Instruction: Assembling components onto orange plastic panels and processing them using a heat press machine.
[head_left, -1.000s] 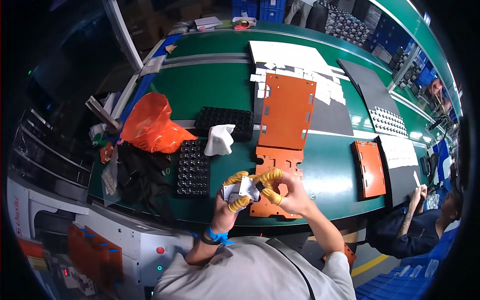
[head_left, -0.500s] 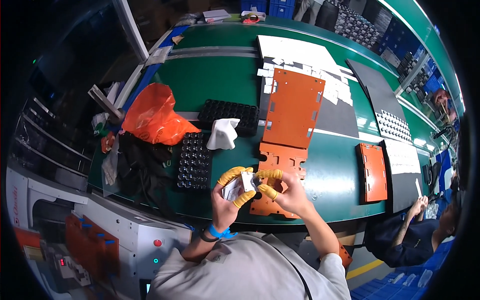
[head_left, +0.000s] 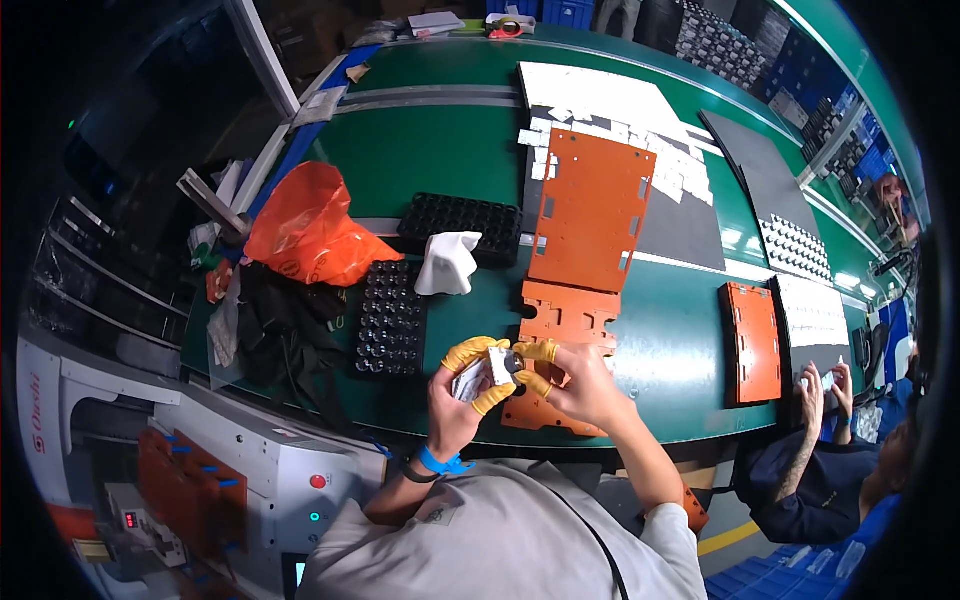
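Just below the frame's centre, the left hand (head_left: 455,408) grips small white pieces (head_left: 472,380). The right hand (head_left: 580,382) pinches a dark part (head_left: 514,363) beside them, above the green worktop (head_left: 668,375).

You're in a factory workshop; green bench (head_left: 680,335) before you, black parts trays (head_left: 389,318) on it, co-worker (head_left: 808,485) at your right, red-buttoned machine (head_left: 268,458) left; dim at the back, blue crates (head_left: 568,13), probably.

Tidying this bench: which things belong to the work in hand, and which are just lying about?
Work in hand:
- white pieces (left hand)
- dark round piece (right hand)
- probably nearer black tray

Seemingly lying about:
- orange bag
- crumpled white cloth
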